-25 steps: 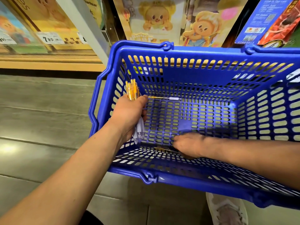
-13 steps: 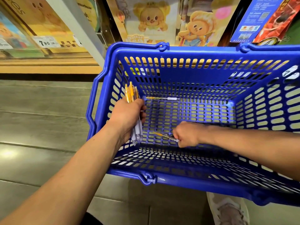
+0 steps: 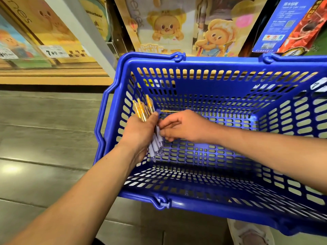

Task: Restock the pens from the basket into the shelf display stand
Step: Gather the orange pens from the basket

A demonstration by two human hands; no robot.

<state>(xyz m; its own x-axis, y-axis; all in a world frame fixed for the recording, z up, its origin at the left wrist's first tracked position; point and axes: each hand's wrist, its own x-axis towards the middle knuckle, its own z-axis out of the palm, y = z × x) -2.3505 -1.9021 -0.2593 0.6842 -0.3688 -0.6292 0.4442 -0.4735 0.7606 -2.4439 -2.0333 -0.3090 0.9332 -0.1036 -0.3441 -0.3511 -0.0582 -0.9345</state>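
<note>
Left hand grips the bundle of yellow-and-clear plastic pens; right hand pinches its white ends. Square them before fetching the lone yellow pen from the blue slotted plastic basket.

Blue slotted basket, one yellow pen on its bottom

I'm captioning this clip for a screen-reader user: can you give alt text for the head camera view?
A person's left hand grips a bundle of orange pens inside a blue plastic basket, while the right hand pinches the bundle's white ends. One more pen lies on the basket floor by the far wall.
</note>
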